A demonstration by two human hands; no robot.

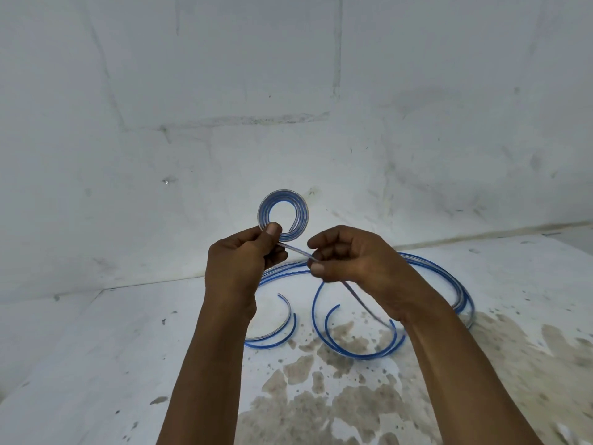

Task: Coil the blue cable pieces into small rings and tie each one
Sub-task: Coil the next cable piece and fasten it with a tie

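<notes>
White plastered wall (288, 75) behind, scuffed and cracked, meeting a white tabletop (96, 364) blotched with brown stains (321, 396) nearest the viewer.

Loose blue cable pieces (449, 284) lie on the tabletop below and behind the hands: a large multi-strand arc sweeping out right of the hands, two shorter curved offcuts under them, one below each wrist. Cable is clear-sheathed with blue cores.

Coiled ring (283, 213) held up in the air above the loose pieces, against the wall, just above the left hand (239, 264). Several turns, flat spiral, open centre. Left thumb and fingers clamped on the ring's lower edge.

Tail of the cable (296, 249) runs from the ring down and right to the right hand (356, 258), whose thumb and fingers pinch it; it continues below that hand toward the tabletop, blurred there.

Both forearms cross the lower view and hide parts of the loose pieces.

No writing or labels legible.
</notes>
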